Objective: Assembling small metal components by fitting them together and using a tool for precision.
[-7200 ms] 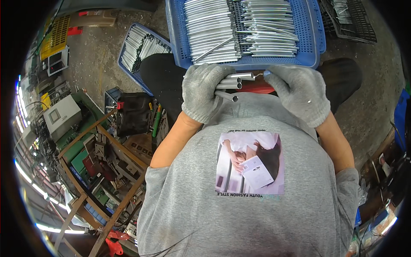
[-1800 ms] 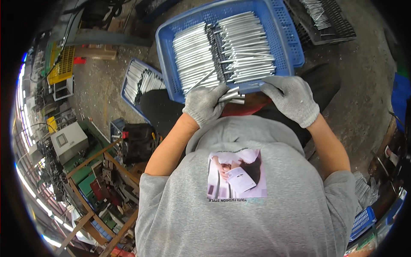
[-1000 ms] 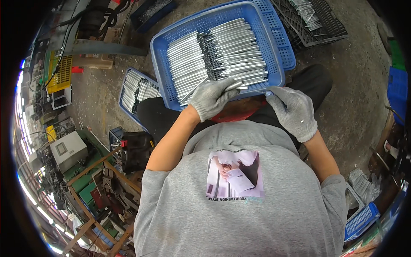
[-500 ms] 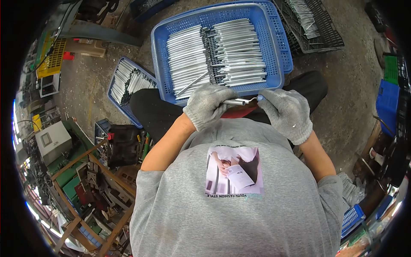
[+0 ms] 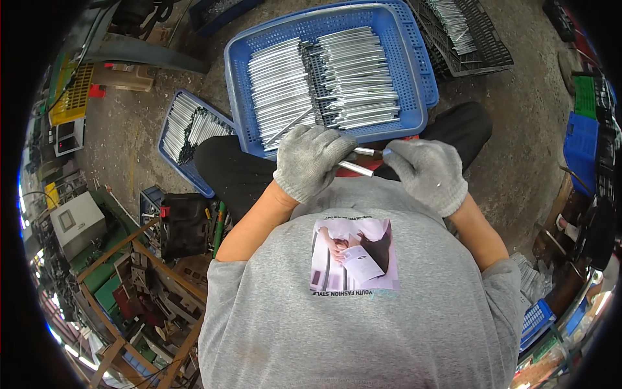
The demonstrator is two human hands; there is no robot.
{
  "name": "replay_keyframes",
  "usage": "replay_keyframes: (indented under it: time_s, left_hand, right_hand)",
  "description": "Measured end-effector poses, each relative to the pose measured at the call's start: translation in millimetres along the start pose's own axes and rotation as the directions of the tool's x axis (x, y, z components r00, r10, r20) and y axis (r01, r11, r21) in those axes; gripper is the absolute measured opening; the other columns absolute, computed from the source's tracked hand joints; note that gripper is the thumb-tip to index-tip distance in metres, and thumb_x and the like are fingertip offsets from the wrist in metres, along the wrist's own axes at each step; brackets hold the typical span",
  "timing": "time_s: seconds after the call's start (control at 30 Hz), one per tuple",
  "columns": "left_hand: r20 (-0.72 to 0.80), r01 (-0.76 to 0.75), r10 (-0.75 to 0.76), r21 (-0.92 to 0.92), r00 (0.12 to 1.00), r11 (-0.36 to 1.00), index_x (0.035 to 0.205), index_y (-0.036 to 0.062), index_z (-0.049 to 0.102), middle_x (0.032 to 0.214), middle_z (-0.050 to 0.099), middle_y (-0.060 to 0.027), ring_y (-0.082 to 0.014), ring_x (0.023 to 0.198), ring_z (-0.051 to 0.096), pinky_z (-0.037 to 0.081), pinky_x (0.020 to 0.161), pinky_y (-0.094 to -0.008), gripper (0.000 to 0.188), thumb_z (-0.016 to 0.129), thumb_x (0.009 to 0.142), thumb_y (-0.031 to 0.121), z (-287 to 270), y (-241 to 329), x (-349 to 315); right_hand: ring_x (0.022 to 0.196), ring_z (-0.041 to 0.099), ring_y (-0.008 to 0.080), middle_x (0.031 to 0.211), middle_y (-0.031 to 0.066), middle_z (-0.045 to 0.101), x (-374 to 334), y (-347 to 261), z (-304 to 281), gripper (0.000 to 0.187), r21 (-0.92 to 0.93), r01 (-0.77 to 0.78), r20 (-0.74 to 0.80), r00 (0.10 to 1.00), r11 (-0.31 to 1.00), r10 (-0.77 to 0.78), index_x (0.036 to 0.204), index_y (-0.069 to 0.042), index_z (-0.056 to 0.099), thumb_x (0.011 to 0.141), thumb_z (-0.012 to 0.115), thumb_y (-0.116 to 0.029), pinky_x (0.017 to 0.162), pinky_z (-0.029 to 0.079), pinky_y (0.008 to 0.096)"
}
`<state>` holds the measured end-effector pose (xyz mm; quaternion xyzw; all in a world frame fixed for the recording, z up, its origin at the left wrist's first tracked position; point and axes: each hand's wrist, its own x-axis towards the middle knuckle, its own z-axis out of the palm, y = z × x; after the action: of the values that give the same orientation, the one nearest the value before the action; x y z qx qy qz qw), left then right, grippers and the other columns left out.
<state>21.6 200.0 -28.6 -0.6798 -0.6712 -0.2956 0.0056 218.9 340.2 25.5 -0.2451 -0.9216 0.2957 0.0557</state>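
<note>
1. My gloved left hand (image 5: 308, 162) is closed around at least two metal tubes (image 5: 356, 168), their ends sticking out toward my right; how many more sit inside my fist, I can't tell.
2. My gloved right hand (image 5: 427, 174) pinches a small blue piece (image 5: 387, 153) between thumb and fingers, right by the upper tube's end. Whether it touches, I can't make out.
3. The tubes sit between my grey shirt (image 5: 272, 279) and the blue basket (image 5: 238, 97), where similar tubes (image 5: 278, 81) lie in two stacks.
4. I judge the step in hand as working at the tube ends.
5. The next move seems to call for a steady left grip and careful alignment on the right.
</note>
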Motion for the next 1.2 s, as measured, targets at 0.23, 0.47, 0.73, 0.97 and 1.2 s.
replay_keyframes:
  time_s: [0.23,0.47,0.73,0.97,1.2]
  left_hand:
    - [0.012,-0.01,0.011,-0.008,1.0,1.0,0.101,0.0175,0.07,0.089,0.07,0.0018,-0.0163,0.073,0.062,0.045,0.07,-0.0327,0.019,0.073,0.085,0.026,-6,-8,-7]
    - [0.0,-0.009,0.009,-0.072,1.0,0.997,0.107,0.0148,0.071,0.094,0.072,-0.0006,-0.0198,0.074,0.063,0.047,0.071,-0.0343,0.023,0.073,0.084,0.021,5,-17,-16]
    - [0.232,0.195,-0.142,-0.224,0.962,0.955,0.104,0.0142,0.07,0.092,0.074,-0.0002,-0.021,0.071,0.067,0.051,0.068,-0.0339,0.018,0.07,0.09,0.025,-2,-26,-17]
    - [0.217,0.18,-0.11,-0.339,0.97,0.923,0.107,0.0088,0.072,0.085,0.073,-0.0067,-0.0277,0.07,0.067,0.052,0.067,-0.0379,0.019,0.071,0.091,0.02,-16,-31,-5]
    - [0.113,0.057,-0.017,-0.358,0.993,0.932,0.103,0.0071,0.072,0.086,0.074,-0.0072,-0.0277,0.072,0.067,0.052,0.07,-0.0371,0.016,0.071,0.091,0.018,-16,-32,-5]
  right_hand:
    - [0.062,0.07,0.0235,0.084,0.0075,0.079,8,-9,-6,0.014,0.029,0.028,-0.009,1.0,0.999,-0.028,0.093,-0.006,0.08,0.085,0.075,-0.017,0.059,0.052,0.032]
    - [0.061,0.069,0.0262,0.085,0.0086,0.079,12,-10,2,0.016,0.029,-0.095,0.114,0.989,0.995,0.091,0.096,-0.006,0.08,0.086,0.073,-0.017,0.059,0.051,0.0338]
    - [0.058,0.066,0.027,0.073,0.007,0.073,13,-7,-6,0.015,-0.064,-0.068,-0.055,0.996,0.996,0.064,0.093,-0.012,0.079,0.089,0.071,-0.024,0.054,0.048,0.0371]
    - [0.059,0.066,0.0272,0.074,0.0067,0.074,8,-22,-19,0.014,-0.12,0.015,-0.076,0.997,0.993,-0.024,0.093,-0.012,0.078,0.09,0.07,-0.024,0.055,0.048,0.0364]
    - [0.062,0.066,0.028,0.08,0.0053,0.077,9,-36,-17,0.014,-0.173,0.131,-0.108,0.983,0.976,-0.151,0.095,-0.006,0.079,0.087,0.074,-0.017,0.063,0.05,0.0333]
